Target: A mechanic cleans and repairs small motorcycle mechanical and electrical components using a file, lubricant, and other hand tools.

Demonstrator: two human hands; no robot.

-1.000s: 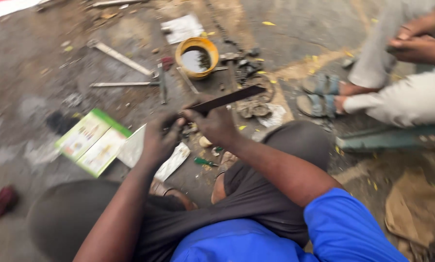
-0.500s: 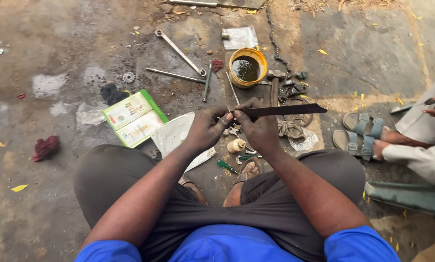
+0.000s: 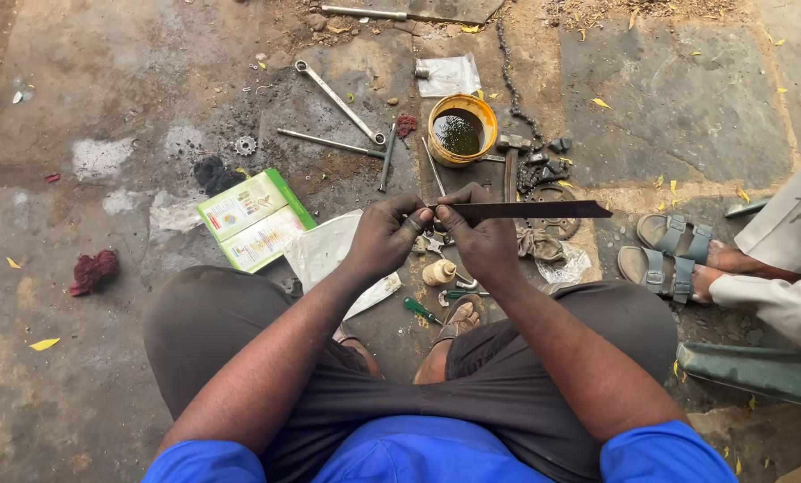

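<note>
Fingers (image 3: 416, 220) of both hands pinching a dark flat strip (image 3: 543, 209), its left end hidden inside.

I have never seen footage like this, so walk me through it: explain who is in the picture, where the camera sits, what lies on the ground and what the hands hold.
The camera is worn on a person's head and looks down at their own lap and arms. That person squats on stained concrete ground. Both hands meet in the middle: the left hand and the right hand pinch a long, thin dark metal strip, which sticks out to the right. Beyond them lie a yellow tin of dark liquid, two long wrenches, a chain and a green-edged booklet. The sandalled feet at right belong to another person.
</note>
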